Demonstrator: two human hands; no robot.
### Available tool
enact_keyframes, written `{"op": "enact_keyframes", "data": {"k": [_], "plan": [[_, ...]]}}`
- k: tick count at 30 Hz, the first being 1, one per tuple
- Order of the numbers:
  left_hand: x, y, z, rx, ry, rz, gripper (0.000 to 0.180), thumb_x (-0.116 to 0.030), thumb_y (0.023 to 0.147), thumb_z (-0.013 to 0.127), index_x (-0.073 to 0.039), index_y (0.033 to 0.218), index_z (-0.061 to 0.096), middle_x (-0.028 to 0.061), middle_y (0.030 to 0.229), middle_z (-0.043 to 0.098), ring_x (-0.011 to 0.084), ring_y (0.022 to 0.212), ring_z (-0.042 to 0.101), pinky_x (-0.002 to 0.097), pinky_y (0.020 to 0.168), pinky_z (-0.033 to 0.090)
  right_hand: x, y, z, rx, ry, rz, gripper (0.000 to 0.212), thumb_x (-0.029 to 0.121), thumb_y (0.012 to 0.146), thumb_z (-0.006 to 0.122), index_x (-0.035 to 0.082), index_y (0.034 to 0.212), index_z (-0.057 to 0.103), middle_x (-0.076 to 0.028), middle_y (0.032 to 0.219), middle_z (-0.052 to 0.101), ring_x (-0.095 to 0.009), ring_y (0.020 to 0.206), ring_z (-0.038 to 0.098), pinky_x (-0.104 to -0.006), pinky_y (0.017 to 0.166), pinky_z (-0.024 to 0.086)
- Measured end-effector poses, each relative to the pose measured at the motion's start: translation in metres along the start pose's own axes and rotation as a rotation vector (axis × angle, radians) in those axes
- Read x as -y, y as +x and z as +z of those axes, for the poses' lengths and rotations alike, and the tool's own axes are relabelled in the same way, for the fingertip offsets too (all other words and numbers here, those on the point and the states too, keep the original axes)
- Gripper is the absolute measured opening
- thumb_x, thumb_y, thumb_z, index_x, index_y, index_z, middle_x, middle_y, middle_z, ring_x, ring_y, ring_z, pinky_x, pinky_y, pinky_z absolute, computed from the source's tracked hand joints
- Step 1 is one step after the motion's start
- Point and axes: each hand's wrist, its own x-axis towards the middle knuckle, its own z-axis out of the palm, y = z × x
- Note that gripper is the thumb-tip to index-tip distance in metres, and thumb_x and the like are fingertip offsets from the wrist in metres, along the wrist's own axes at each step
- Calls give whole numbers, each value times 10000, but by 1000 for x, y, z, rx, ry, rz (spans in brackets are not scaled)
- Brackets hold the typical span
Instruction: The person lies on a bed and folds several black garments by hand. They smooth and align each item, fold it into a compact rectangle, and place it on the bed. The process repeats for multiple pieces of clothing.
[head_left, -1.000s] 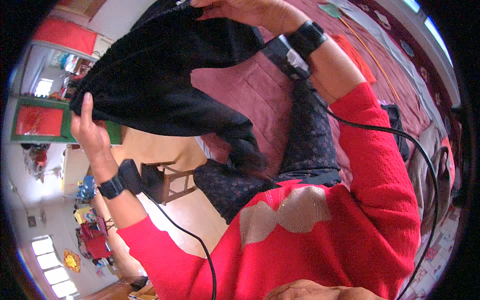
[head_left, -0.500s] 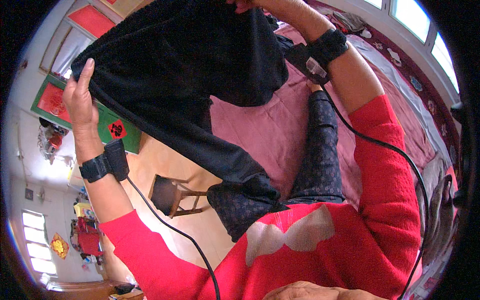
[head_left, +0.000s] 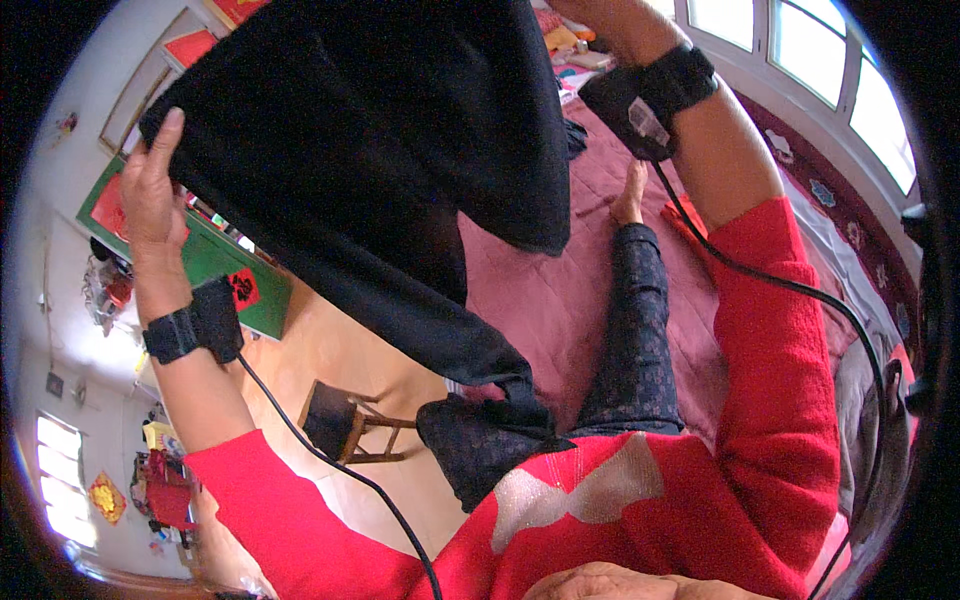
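Observation:
I hold up a pair of black trousers [head_left: 370, 130], spread wide in front of me. My left hand [head_left: 155, 190] is closed on a corner of their top edge, thumb up. At the upper edge of the view my right hand [head_left: 585, 12] is cut off and its fingers are out of the picture; the trousers still hang raised from that side. One trouser leg runs down to my lap, its end on my bent left thigh [head_left: 470, 450]. The other hangs folded over the bed.
I sit on a bed with a pink cover [head_left: 520, 300], my right leg [head_left: 630, 330] stretched along it. A wooden stool [head_left: 365, 430] with a dark seat stands on the floor at left. Beyond are a green cabinet [head_left: 225, 265] and, at right, windows [head_left: 810, 50]. Cables run from both wrist straps.
My right hand has moved up and right, its fingers leaving the view. The trousers are pulled wider and their hanging leg has dropped lower. The view has shifted a little.

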Motion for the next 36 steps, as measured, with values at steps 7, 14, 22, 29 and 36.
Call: {"op": "enact_keyframes", "data": {"k": [7,14,22,29,36], "plan": [[-1,-20,1,64,-286,-222,314,-194,912,720,-24,1165,646,40,1067,689,123,911,653,251,828,521,-8,-17,-3,5,-48,162,358,342,962,626,-9,898,659,-58,739,631,-130,647,611,-268,579,516],[1,-25,-2,115,-189,-100,287,-198,923,706,-30,1150,656,28,1043,692,110,893,653,238,807,521,-12,-18,-1,47,-61,142,328,311,974,613,-5,897,658,-50,731,634,-133,607,602,-268,572,508],[5,-40,6,71,-124,-116,292,-200,918,708,-22,1144,662,23,1036,690,113,910,639,254,853,492,-21,-21,9,-68,-139,202,306,305,942,641,27,820,676,-64,733,660,-166,600,629,-291,527,482],[49,-55,31,75,-156,-379,272,-186,908,699,-8,1112,664,36,1020,679,121,916,624,269,870,487,-68,-53,26,106,-386,266,478,435,815,779,-26,896,678,-64,715,628,-139,579,600,-297,532,525],[88,-117,25,278,-492,-547,273,-140,940,649,12,1166,647,62,1083,695,150,954,658,287,902,513,-124,-114,-1,225,-593,-130,349,325,846,733,-9,923,664,-99,821,629,-191,794,608,-352,739,483]]}}
